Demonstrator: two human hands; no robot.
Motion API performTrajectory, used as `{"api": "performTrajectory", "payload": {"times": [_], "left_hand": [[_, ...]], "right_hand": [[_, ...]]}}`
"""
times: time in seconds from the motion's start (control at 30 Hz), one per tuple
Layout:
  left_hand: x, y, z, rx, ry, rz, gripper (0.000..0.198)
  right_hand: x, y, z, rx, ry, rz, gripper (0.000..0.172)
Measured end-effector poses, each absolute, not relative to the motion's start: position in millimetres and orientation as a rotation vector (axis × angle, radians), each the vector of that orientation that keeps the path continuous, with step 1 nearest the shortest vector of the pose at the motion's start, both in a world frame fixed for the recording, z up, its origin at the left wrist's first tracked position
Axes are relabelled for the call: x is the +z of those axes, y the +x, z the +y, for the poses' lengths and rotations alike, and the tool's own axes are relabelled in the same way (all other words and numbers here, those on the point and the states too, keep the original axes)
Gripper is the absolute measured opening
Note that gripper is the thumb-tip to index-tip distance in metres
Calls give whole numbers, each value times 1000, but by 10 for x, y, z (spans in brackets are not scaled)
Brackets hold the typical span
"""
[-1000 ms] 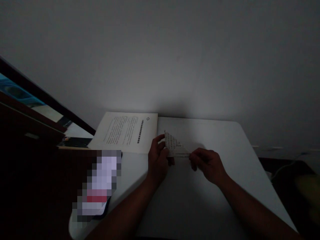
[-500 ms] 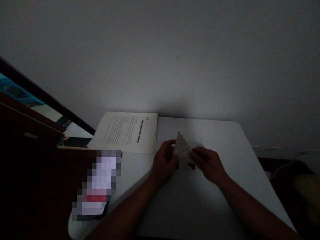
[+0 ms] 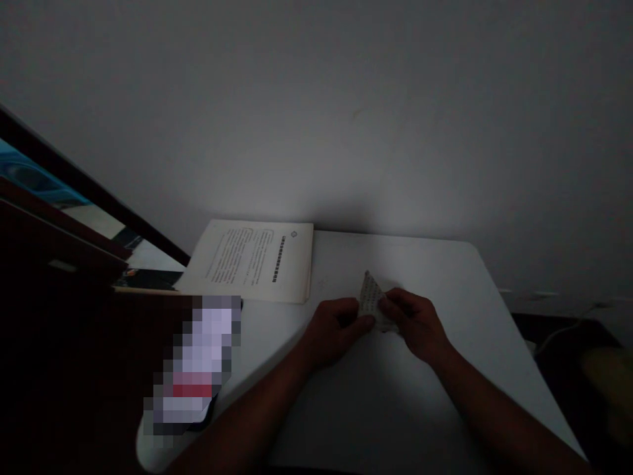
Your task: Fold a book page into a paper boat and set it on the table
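Note:
A small piece of printed paper (image 3: 370, 298), folded to a pointed triangular shape, is held between my two hands above the table. My left hand (image 3: 336, 330) pinches its lower left side, with the thumb on the near face. On the other side, my right hand (image 3: 413, 323) grips the paper's right edge between thumb and fingers. Its point sticks up and away from me. Part of the lower paper is covered by my fingers, and the dim light hides the finer folds.
A stack of printed sheets (image 3: 252, 264) lies at the table's back left. Nearer me on the left is a phone (image 3: 198, 363) with a blurred screen. The white table (image 3: 445, 264) meets a bare wall (image 3: 346, 119). Dark wooden furniture (image 3: 64, 316) stands at left.
The folded paper has shifted slightly right and toward me, turning a little. My left hand has moved right along with it and its fingers have closed up; my right hand stays nearly in place.

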State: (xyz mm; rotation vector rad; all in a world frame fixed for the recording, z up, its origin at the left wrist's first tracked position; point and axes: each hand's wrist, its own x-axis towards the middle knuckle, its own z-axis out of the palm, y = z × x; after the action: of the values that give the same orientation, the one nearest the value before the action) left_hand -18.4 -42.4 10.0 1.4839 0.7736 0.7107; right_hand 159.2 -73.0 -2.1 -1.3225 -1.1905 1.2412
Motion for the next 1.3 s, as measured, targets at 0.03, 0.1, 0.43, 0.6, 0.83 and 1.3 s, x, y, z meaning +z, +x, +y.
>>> {"api": "performTrajectory", "payload": {"times": [0.03, 0.1, 0.43, 0.6, 0.83, 1.3], "left_hand": [[112, -191, -419, 702, 1482, 744, 26], [143, -206, -412, 682, 1483, 697, 27], [168, -147, -419, 640, 1341, 820, 32], [151, -167, -420, 612, 1311, 750, 32], [155, -152, -381, 734, 1241, 906, 31], [68, -133, -408, 1021, 1346, 1092, 27]], "right_hand": [[-11, 1588, -722, 1307, -1296, -1154, 27], [14, 1568, -709, 1458, -1222, -1057, 28], [70, 1524, -677, 1629, -1073, -724, 26], [80, 1503, -706, 1667, -1020, -736, 24], [-12, 1564, -690, 1460, -1140, -873, 23], [73, 1459, -744, 990, -1333, -1407, 20]]}}
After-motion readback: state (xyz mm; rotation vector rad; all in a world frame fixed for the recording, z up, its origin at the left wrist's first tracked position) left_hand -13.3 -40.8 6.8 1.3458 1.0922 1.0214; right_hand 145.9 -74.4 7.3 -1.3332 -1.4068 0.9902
